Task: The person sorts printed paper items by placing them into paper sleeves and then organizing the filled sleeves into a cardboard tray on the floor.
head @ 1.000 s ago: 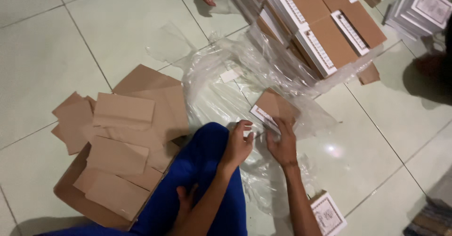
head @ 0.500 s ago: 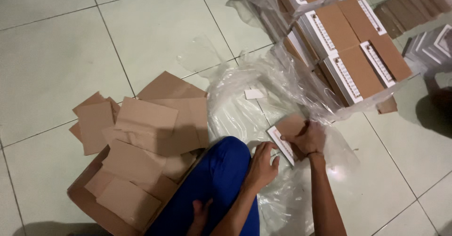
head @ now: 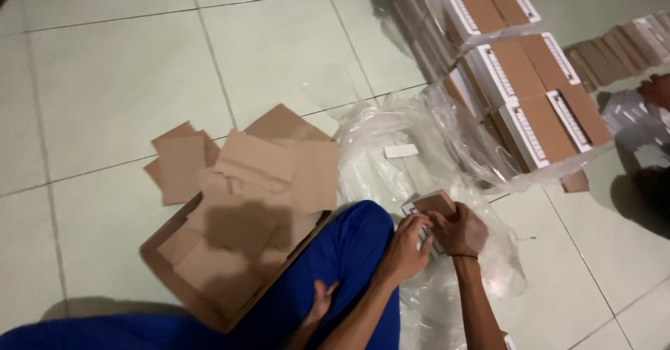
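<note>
**Both hands gripping a small brown box over the plastic wrap**

Head view: the person is sitting on a pale green tiled floor (head: 105, 64), one knee in blue trousers (head: 342, 252) pointing up the frame. Both hands are meeting just right of that knee. The left hand (head: 407, 247) is closing its fingers on the near side of a small brown cardboard box (head: 435, 203) with a white printed edge, and the right hand (head: 462, 230) is wrapping over the box from the other side, knuckles up, a thin dark band sitting at the wrist. The two hands are touching each other around the box, so the box is being held between them, low over a spread of crumpled clear plastic wrap (head: 391, 172). A small white slip (head: 401, 151) is lying on that plastic, apart from the hands.

Left of the knee, a shallow open cardboard carton (head: 185, 287) is lying on the floor, heaped with loose flat brown cardboard pieces (head: 258, 175), some spilling onto the tiles beyond its rim.

Up and right of the hands, stacks of brown boxes with white labelled ends (head: 530, 99) are standing packed together, partly sheathed in clear plastic. At the far right edge another person's hand (head: 657, 90) is showing, near a row of more small boxes (head: 628, 43).
</note>
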